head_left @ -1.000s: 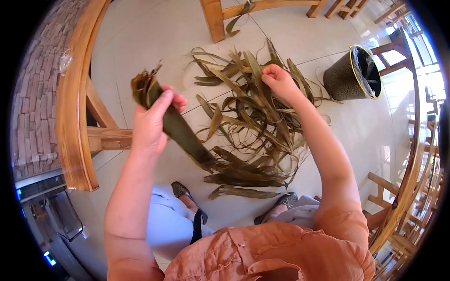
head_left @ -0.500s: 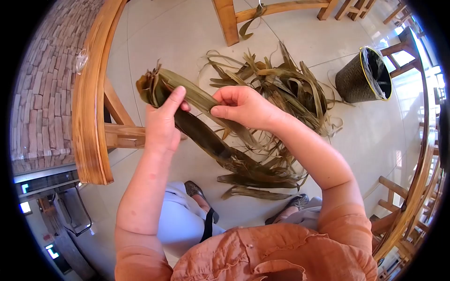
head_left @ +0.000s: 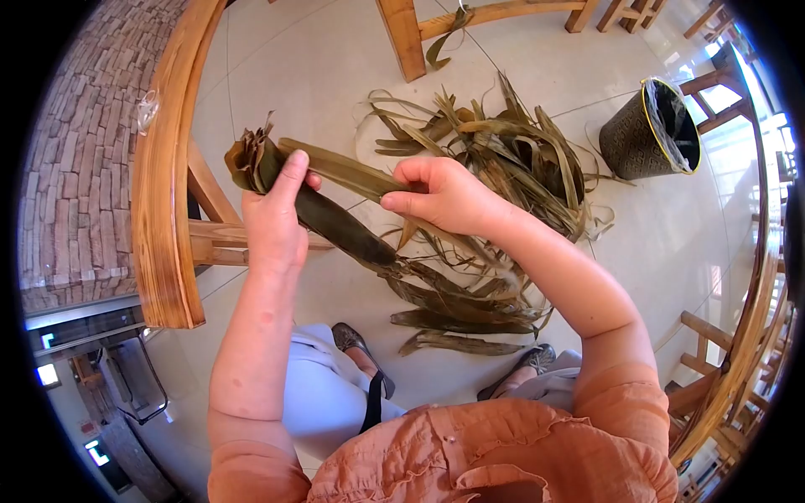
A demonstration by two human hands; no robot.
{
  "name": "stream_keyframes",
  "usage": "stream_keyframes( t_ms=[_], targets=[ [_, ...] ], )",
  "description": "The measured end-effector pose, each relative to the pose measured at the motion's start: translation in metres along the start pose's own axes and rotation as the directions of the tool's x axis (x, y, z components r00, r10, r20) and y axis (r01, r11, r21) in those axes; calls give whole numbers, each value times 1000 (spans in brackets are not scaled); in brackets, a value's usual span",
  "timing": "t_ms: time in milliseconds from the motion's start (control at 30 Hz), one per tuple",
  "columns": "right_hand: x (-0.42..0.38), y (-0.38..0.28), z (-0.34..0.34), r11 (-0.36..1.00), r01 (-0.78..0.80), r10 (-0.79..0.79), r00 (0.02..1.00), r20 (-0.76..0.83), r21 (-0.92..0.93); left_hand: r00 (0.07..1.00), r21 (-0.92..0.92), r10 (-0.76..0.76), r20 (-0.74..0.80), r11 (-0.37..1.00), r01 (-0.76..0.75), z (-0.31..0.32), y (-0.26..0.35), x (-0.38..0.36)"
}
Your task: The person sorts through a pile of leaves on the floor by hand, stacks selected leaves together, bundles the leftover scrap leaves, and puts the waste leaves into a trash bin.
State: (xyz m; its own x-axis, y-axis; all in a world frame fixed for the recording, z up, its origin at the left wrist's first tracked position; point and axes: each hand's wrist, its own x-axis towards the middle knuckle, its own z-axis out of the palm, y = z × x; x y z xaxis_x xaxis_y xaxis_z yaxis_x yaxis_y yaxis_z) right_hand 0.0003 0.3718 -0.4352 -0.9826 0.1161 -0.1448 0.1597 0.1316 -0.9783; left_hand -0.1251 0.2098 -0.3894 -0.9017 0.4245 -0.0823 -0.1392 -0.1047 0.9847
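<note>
My left hand (head_left: pixel 275 205) is closed round a bundle of long, dark green leaves (head_left: pixel 348 230), near its bunched, curled ends. The bundle slants down to the right, over other leaves on the floor. A single lighter leaf strip (head_left: pixel 335 170) runs from beside my left thumb to my right hand (head_left: pixel 440 194), which pinches it between thumb and fingers. That strip stands apart from the bundle along its length. Beyond my right hand a loose pile of long dried leaves (head_left: pixel 520 151) lies on the tiles, and several flat leaves (head_left: pixel 461 323) lie nearer my feet.
A wooden bench (head_left: pixel 168 184) stands at the left, with a crumpled clear piece of plastic (head_left: pixel 148 109) on it. At the right is a dark bin (head_left: pixel 629 138) with a yellow rim and clear liner. Wooden furniture legs (head_left: pixel 401 38) stand at the back.
My left hand and the bundle have shifted slightly left. The leaf strip in my right hand has swung away from the bundle, widening the gap between them.
</note>
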Motion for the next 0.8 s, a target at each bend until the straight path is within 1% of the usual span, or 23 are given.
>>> stream_keyframes(
  t_ms=[67, 133, 167, 267, 367, 400, 500, 633, 667, 767, 800],
  targets=[
    [-3, -3, -3, 987, 0, -5, 1000, -28, -163, 999, -61, -39, 11, 997, 40, -4, 0, 3],
    [-2, 8, -2, 984, 126, -137, 987, -83, -127, 997, -109, -71, 19, 991, 73, -8, -1, 6],
    [-1, 12, -1, 975, 190, -202, 973, -111, -112, 998, -95, -68, 5, 993, 68, -8, -1, 7],
    [-3, 1, -1, 995, 75, -61, 980, -187, 68, 998, -55, -53, -24, 997, 52, -9, -2, 8],
    [4, 6, -4, 945, 60, 23, 968, -249, 320, 998, -27, -38, -48, 999, 37, -11, -4, 10],
    [6, 10, -10, 970, 30, 24, 975, -219, 240, 997, -21, -40, -70, 999, 38, -12, -4, 10],
    [7, 15, -20, 863, 8, 147, 953, -266, 505, 993, -9, -40, -108, 999, 39, -16, -1, 14],
    [7, 17, -34, 837, 108, 131, 912, -389, 536, 994, 6, -37, -102, 999, 38, -17, 2, 15],
    [5, 15, -36, 834, 97, 140, 915, -379, 543, 994, 10, -48, -96, 999, 49, -18, 2, 15],
    [7, 8, -32, 850, 156, 71, 913, -402, 503, 994, 18, -91, -64, 996, 92, -17, 0, 15],
    [8, 2, -26, 885, 183, 15, 907, -420, 428, 993, 20, -112, -46, 993, 113, -15, 0, 14]
  ],
)
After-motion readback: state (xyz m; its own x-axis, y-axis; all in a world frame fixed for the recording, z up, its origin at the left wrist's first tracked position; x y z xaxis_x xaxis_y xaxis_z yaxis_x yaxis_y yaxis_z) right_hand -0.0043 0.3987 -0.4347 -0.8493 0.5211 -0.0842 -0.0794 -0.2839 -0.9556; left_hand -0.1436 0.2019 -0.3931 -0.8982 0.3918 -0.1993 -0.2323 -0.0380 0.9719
